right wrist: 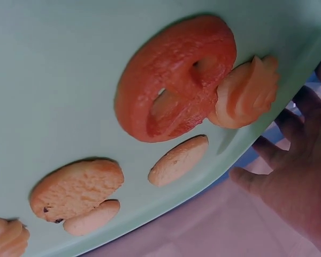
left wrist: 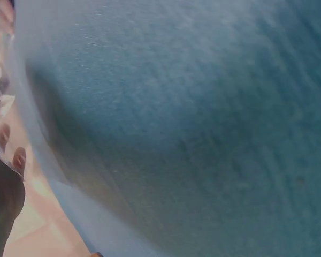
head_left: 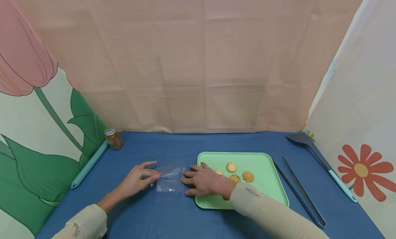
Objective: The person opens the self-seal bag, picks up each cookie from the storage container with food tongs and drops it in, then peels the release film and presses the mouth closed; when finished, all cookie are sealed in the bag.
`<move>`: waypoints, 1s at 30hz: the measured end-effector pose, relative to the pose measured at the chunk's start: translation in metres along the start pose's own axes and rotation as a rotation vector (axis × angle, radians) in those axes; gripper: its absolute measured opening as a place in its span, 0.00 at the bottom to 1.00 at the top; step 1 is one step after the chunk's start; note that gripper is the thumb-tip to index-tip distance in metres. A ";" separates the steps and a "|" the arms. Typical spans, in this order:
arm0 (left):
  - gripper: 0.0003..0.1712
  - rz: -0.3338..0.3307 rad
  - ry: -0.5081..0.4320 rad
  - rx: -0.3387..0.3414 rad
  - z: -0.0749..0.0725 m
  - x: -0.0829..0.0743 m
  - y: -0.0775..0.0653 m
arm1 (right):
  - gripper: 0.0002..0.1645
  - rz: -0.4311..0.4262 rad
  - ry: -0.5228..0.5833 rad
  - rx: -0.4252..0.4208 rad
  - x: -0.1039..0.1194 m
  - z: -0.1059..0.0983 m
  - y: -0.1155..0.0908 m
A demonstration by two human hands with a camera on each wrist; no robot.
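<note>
A clear plastic bag (head_left: 169,185) lies flat on the blue cloth, left of a light green tray (head_left: 272,184). My left hand (head_left: 139,178) pinches its left side between thumb and fingers. In the left wrist view only a strip of the plastic (left wrist: 1,107) shows. My right hand (head_left: 202,180) is spread, its fingertips at the bag's right edge and its palm over the tray's left rim. Beneath and beside that arm are several cookies: a plain round cookie (head_left: 231,167), a swirled cookie (head_left: 248,176), a speckled cookie (head_left: 235,178) and a reddish pretzel-shaped cookie (right wrist: 203,40).
Black tongs (head_left: 298,194) lie along the tray's right side. Farther right is a dark spatula (head_left: 318,158) with a pale blue handle. At the back left stands a lidded brown jar (head_left: 113,139), near a teal roll (head_left: 89,166) along the table's left edge.
</note>
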State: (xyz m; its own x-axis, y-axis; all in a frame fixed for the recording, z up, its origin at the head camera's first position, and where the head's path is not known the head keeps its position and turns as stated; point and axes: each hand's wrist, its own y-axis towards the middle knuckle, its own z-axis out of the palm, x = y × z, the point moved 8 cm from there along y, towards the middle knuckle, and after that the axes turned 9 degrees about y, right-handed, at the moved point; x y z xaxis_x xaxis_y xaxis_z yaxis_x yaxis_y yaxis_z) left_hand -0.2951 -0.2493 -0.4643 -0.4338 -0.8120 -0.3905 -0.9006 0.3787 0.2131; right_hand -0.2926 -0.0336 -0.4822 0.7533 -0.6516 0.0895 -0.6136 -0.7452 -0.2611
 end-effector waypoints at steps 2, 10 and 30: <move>0.13 -0.028 -0.009 -0.043 -0.006 0.002 0.000 | 0.36 0.000 -0.013 -0.001 0.000 0.000 0.000; 0.10 -0.041 0.040 -0.177 -0.034 -0.004 -0.004 | 0.36 -0.001 -0.040 0.003 0.002 -0.001 -0.001; 0.07 0.042 0.069 -0.281 -0.057 -0.037 -0.001 | 0.36 0.001 -0.037 0.009 0.004 -0.005 0.000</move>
State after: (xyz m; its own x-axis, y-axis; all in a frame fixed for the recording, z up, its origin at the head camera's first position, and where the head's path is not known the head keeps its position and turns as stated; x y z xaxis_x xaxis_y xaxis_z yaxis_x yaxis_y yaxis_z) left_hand -0.2772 -0.2453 -0.3988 -0.4588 -0.8303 -0.3164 -0.8358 0.2824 0.4708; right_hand -0.2910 -0.0365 -0.4770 0.7613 -0.6462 0.0534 -0.6120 -0.7434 -0.2699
